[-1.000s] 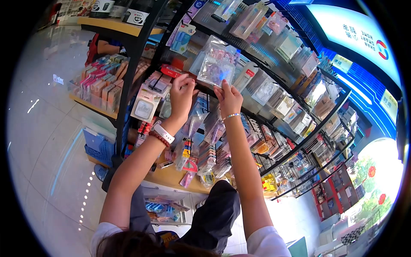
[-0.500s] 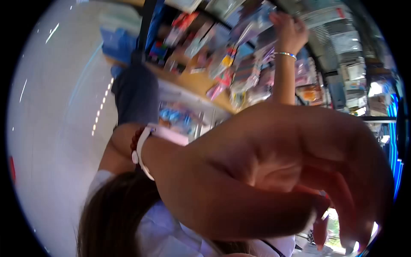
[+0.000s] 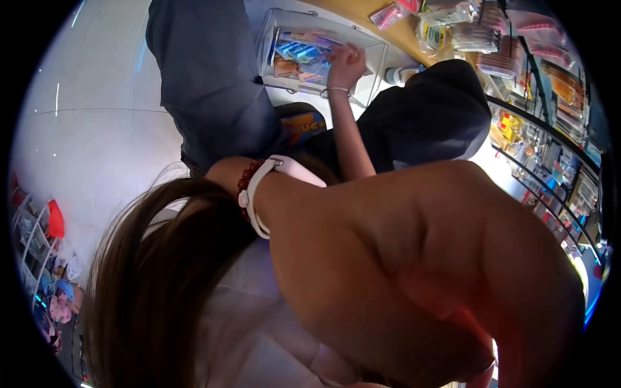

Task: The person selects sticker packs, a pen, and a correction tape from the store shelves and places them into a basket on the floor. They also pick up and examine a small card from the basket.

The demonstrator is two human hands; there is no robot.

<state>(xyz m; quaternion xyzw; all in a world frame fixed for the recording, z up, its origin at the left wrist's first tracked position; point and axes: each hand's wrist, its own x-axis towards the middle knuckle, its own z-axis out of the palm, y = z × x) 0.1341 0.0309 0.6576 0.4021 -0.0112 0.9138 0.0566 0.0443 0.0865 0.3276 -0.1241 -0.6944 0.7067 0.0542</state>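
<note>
My left hand (image 3: 440,258), wearing a white watch (image 3: 296,171) and a dark red bead bracelet (image 3: 249,178), fills the near view right by the camera. Its thumb and fingers curl in at the lower right; what they hold, if anything, is hidden. Between my knees my right hand (image 3: 347,66), with a thin bracelet, reaches over a clear lidded-style box (image 3: 266,48) with metal clasps. Blue and orange packets (image 3: 304,53) lie inside it. The right fingers are loosely bent and apart at the packets, and nothing shows in them.
My dark-trousered legs (image 3: 207,64) flank the box. A wooden shelf edge (image 3: 346,13) with bagged goods runs above it. Racks of packaged items (image 3: 563,97) stand on the right. Long hair (image 3: 162,271) hangs at the left. A wire rack (image 3: 32,246) stands at far left.
My view has tipped down, and the clear box and both legs have come into sight. The right hand has gone from the hanging packets down to the box. My left hand stays by the camera.
</note>
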